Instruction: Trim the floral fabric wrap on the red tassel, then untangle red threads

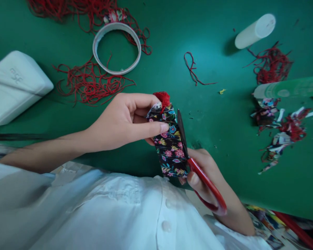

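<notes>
My left hand [122, 119] pinches the top of a small paper doll [169, 146] made of folded black floral paper, with a pale head and red yarn hair. My right hand [211, 184] grips red-handled scissors [198, 166], whose dark blades run up along the doll's right edge. The blades look nearly closed against the paper. Both hands hover over a green table [172, 52], just above my white shirt.
Red yarn tangles [90, 81] lie around a white ring [117, 48] at the back. A white case [13, 85] sits left. A white tube [255, 30], more yarn [272, 64], a green tube [289, 88] and paper scraps [281, 132] lie right.
</notes>
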`<control>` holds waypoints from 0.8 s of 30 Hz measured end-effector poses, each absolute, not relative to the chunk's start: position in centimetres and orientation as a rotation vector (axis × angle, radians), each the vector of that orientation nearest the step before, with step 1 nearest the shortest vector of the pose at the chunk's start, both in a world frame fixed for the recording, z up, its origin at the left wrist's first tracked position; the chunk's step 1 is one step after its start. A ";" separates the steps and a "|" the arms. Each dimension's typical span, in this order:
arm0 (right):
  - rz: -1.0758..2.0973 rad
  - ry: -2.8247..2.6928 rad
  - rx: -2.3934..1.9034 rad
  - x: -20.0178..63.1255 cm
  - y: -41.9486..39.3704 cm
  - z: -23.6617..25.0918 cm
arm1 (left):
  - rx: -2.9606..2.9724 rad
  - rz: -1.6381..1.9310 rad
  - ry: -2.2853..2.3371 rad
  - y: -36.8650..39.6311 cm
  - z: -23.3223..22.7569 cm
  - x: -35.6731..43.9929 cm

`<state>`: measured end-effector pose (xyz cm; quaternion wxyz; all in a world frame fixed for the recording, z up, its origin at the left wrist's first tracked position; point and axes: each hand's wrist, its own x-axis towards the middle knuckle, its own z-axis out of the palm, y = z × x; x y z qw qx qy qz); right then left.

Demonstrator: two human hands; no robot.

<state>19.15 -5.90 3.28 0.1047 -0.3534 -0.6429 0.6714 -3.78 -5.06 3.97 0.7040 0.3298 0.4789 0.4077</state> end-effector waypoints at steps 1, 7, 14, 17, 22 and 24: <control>1.984 -1.892 -1.037 19.2 -5.9 3.2 | 0.736 0.902 1.066 -5.1 4.0 -3.8; 2.054 -1.883 -0.934 19.5 -5.6 2.7 | 0.710 0.891 1.058 -5.0 4.0 -3.8; 2.113 -1.822 -0.918 19.7 -5.7 2.4 | 0.696 0.901 1.023 -5.0 3.9 -3.8; 2.113 -1.811 -0.902 19.6 -5.7 2.4 | 0.727 0.904 1.017 -5.1 3.7 -3.8; 2.153 -1.781 -0.857 19.6 -5.7 2.3 | 0.724 0.893 0.996 -5.1 3.5 -3.9; 2.162 -1.767 -0.853 19.6 -5.8 2.1 | 0.718 0.904 0.982 -5.1 3.4 -3.9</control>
